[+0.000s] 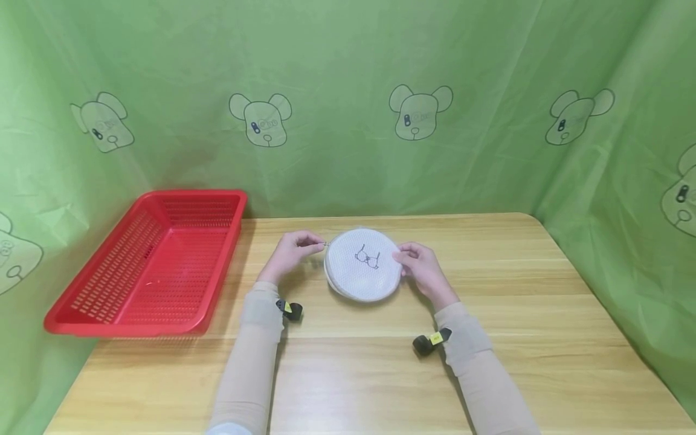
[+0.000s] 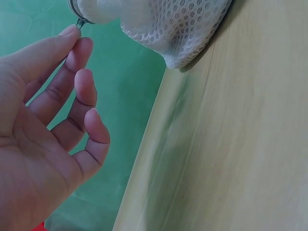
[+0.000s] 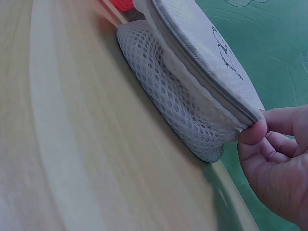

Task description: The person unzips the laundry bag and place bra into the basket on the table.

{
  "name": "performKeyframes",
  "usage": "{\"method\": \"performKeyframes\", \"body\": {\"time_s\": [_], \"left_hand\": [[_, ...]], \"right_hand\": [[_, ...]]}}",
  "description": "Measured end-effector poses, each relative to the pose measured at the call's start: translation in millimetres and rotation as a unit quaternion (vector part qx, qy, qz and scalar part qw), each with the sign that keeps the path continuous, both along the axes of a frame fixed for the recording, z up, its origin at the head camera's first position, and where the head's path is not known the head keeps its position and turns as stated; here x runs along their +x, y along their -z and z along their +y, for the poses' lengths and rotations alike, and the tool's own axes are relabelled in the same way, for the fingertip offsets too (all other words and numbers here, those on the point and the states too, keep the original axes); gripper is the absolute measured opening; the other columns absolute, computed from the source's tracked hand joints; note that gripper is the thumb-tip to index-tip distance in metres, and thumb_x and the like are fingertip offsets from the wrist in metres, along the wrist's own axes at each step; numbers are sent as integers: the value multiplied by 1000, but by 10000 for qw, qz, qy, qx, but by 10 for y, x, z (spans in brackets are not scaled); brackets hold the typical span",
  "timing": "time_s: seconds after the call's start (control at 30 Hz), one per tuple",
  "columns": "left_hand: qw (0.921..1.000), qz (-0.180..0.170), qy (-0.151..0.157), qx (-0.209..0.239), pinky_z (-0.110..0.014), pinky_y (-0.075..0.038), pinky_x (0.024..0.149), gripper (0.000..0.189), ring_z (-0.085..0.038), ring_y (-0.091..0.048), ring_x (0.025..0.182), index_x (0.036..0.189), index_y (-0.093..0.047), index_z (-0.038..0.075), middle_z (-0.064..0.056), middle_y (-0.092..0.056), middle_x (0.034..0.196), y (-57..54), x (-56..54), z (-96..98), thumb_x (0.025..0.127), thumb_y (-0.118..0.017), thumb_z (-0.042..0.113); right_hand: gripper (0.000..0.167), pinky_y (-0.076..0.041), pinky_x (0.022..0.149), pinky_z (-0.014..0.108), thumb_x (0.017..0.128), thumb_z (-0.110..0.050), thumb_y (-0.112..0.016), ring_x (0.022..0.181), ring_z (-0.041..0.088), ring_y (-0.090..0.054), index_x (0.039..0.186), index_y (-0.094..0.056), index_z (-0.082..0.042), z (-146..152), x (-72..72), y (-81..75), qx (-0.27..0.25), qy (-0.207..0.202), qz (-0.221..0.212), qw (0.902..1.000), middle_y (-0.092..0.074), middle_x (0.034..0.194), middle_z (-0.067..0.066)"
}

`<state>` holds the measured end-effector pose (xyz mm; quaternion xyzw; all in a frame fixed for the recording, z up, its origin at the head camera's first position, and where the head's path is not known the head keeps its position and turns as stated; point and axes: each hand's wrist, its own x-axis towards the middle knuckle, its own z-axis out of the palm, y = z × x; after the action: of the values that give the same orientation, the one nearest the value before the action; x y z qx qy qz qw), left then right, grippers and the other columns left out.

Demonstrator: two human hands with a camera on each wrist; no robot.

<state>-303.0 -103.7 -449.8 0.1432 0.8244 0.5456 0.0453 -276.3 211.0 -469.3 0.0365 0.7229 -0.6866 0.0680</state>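
A round white mesh zip bag (image 1: 348, 281) with glasses drawn on its top sits on the table between both hands. At its left rim, thumb and index finger of my left hand (image 1: 289, 256) pinch the small zipper pull (image 2: 80, 22); the other fingers are loosely bent, as the left wrist view shows. My right hand (image 1: 426, 273) grips the opposite rim between thumb and fingers. In the right wrist view the zipper (image 3: 190, 57) runs closed along the visible side, just under the flat top. Below it the netting (image 3: 159, 82) sags in folds onto the wood.
To the left, a red plastic basket (image 1: 220, 290) with slotted walls stands on the wooden table (image 1: 544, 338). A green curtain (image 1: 348, 169) with printed bear heads hangs behind the table and along both sides.
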Motion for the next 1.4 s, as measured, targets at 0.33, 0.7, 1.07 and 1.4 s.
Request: {"method": "performKeyframes", "body": {"time_s": [0.33,0.7,1.07,1.4], "left_hand": [[10000,-61,66,-28,-38,-49,93,18,-19,-64,100,103,-72,13,-5,-72,106,-29,7,-15,88,-72,22],[9997,-56,221,-15,-40,-49,96,18,-21,-65,102,103,-71,11,-7,-72,107,-20,8,-40,87,-72,20],[9990,-93,433,55,-41,-50,97,16,-20,-65,102,103,-72,12,-6,-72,105,-23,20,-63,87,-72,17],[9979,-122,638,-39,-35,-52,90,19,-16,-66,95,104,-72,10,-7,-73,103,-11,15,-81,87,-72,20]], "right_hand": [[33,-49,58,15,93,-3,-58,65,4,-55,122,-49,10,-2,2,-10,-34,33,-16,10000,-63,82,-7],[34,-49,58,15,93,-4,-59,65,4,-55,122,-49,10,7,-4,1,-13,27,3,10000,-63,82,-6],[34,-49,58,16,93,-4,-59,65,4,-56,123,-50,10,-1,6,-5,-14,97,-50,9999,-64,82,-7],[35,-49,58,16,93,-4,-59,65,4,-55,124,-50,9,2,3,-4,40,168,-117,9998,-64,83,-7]]}}
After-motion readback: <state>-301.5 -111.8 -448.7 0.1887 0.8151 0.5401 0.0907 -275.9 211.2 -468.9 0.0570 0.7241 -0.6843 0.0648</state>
